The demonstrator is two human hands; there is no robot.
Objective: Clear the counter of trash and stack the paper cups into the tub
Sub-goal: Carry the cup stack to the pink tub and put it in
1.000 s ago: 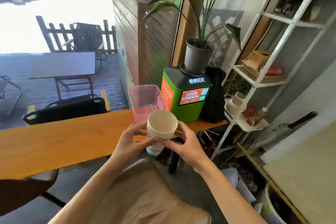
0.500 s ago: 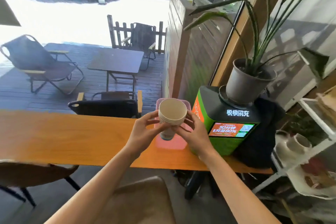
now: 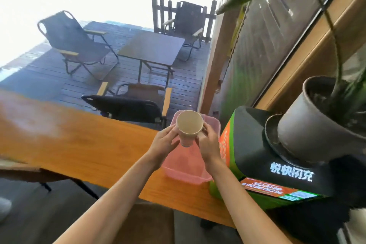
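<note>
both hands, left hand [image 3: 165, 140] and right hand [image 3: 208, 142], close their fingers on the upright cup stack [image 3: 189, 128]; the pink tub [image 3: 184, 170] sits directly beneath the fingers on the worktop [image 3: 79, 144], so the drop looks straight down.

A long orange-brown wooden counter [image 3: 83, 144] is shown running from the left edge toward the lower right, its far left end blurred. A translucent pink plastic tub [image 3: 184, 172] is set directly on it near the right end. Just beside the tub, to the right, a green and black charging kiosk [image 3: 257, 166] is stood on the same surface.
</note>
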